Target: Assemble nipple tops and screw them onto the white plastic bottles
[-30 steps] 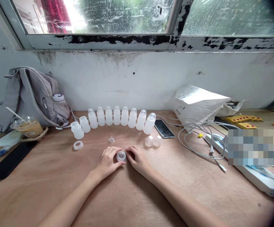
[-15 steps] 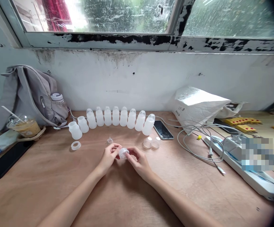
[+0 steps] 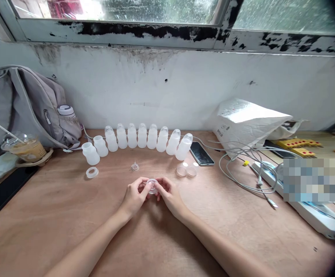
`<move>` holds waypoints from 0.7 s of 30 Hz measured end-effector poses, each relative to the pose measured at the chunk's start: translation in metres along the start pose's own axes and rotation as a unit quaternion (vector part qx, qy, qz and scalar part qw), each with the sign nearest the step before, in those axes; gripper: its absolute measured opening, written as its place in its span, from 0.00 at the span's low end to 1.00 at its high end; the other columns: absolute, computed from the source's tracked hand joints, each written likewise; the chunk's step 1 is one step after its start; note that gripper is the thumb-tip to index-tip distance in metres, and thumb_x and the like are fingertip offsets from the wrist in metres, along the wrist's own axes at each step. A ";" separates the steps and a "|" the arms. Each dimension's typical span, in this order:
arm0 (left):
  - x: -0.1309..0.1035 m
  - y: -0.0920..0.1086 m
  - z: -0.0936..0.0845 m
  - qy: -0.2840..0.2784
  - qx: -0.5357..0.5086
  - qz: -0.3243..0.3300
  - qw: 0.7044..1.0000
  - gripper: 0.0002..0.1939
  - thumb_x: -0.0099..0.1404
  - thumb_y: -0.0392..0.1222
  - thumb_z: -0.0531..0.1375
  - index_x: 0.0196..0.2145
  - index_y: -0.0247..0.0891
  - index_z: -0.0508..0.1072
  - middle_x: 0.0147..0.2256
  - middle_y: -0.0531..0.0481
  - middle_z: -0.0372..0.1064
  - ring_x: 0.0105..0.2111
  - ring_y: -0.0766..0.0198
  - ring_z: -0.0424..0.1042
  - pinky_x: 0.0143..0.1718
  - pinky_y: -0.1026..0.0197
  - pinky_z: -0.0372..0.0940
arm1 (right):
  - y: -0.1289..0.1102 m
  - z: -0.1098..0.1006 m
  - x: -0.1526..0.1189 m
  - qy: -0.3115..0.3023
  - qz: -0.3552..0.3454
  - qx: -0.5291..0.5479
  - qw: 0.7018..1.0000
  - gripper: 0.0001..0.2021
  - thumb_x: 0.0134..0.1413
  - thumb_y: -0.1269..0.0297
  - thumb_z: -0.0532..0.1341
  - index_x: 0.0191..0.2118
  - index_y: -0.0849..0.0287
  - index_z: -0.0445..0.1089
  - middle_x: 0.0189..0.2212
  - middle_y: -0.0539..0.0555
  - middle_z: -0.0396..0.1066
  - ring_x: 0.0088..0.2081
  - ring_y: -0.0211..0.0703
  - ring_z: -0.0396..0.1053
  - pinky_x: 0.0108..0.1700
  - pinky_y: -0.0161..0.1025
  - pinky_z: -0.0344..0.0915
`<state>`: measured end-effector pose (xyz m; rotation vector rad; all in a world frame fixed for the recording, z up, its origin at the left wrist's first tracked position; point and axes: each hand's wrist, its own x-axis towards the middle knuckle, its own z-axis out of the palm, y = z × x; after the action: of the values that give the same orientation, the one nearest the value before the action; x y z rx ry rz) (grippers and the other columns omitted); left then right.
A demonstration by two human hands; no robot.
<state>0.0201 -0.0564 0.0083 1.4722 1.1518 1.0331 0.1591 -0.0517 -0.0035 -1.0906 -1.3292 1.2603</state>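
My left hand point(image 3: 136, 195) and my right hand point(image 3: 168, 194) both grip a translucent ring-shaped part point(image 3: 152, 186), thumbs on its upper face, just above the wooden table. Beyond my fingers a small clear nipple-like piece point(image 3: 134, 166) lies on the table. A whitish ring point(image 3: 92, 172) rests to the left, near two uncapped bottles point(image 3: 91, 153) point(image 3: 101, 146). Several frosted bottles with clear domed caps point(image 3: 142, 136) stand in an arc behind. To the right lie two clear round discs point(image 3: 181, 171) point(image 3: 191, 171) with small white discs beside them.
A phone point(image 3: 202, 154) lies behind the discs. Coiled cables point(image 3: 242, 181), a power strip point(image 3: 314, 219) and a white bag point(image 3: 239, 123) are at the right. On the left are a backpack point(image 3: 25, 104), an iced drink point(image 3: 25, 148) and a black phone-like slab point(image 3: 8, 190).
The ring-shaped part has been turned so its round face points up at the camera. Both thumbs now press on it, and my hands are closer together. The view has tilted down slightly.
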 end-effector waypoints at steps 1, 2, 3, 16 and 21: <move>0.000 0.000 0.000 -0.001 0.002 0.000 1.000 0.14 0.61 0.49 0.53 0.36 0.35 0.68 0.26 0.50 0.70 0.21 0.68 0.67 0.22 0.67 0.63 | 0.001 0.000 0.000 0.004 0.002 -0.003 1.000 0.12 0.48 0.55 0.59 0.31 0.60 0.66 0.26 0.51 0.68 0.21 0.34 0.62 0.19 0.32 0.61; -0.001 0.000 0.001 -0.002 0.003 0.001 1.000 0.13 0.61 0.48 0.53 0.36 0.35 0.68 0.26 0.50 0.70 0.21 0.68 0.67 0.22 0.67 0.63 | 0.001 0.001 0.000 0.007 0.003 -0.005 1.000 0.12 0.48 0.55 0.59 0.31 0.60 0.66 0.26 0.50 0.67 0.20 0.34 0.62 0.18 0.31 0.60; -0.002 0.000 0.001 -0.003 0.003 0.003 1.000 0.13 0.61 0.48 0.53 0.36 0.35 0.68 0.27 0.50 0.71 0.22 0.67 0.67 0.22 0.67 0.63 | 0.002 0.001 0.000 0.009 0.003 -0.006 1.000 0.11 0.49 0.55 0.59 0.30 0.60 0.66 0.26 0.50 0.67 0.20 0.34 0.61 0.18 0.31 0.60; -0.001 -0.003 0.001 -0.001 0.000 0.009 1.000 0.12 0.61 0.43 0.54 0.41 0.36 0.66 0.34 0.47 0.72 0.27 0.65 0.71 0.28 0.65 0.66 | -0.003 0.001 -0.001 0.014 -0.009 -0.015 1.000 0.11 0.48 0.57 0.60 0.32 0.60 0.64 0.26 0.50 0.66 0.22 0.35 0.63 0.21 0.33 0.63; -0.001 -0.003 0.001 0.005 0.027 0.023 0.999 0.12 0.61 0.42 0.53 0.41 0.36 0.66 0.32 0.48 0.72 0.26 0.66 0.71 0.28 0.65 0.66 | -0.005 0.002 -0.001 0.019 -0.008 -0.029 0.999 0.11 0.48 0.57 0.60 0.30 0.60 0.64 0.24 0.49 0.66 0.21 0.35 0.62 0.19 0.32 0.61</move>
<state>0.0208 -0.0577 0.0055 1.5436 1.1665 1.0489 0.1575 -0.0536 0.0016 -1.1380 -1.3497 1.1902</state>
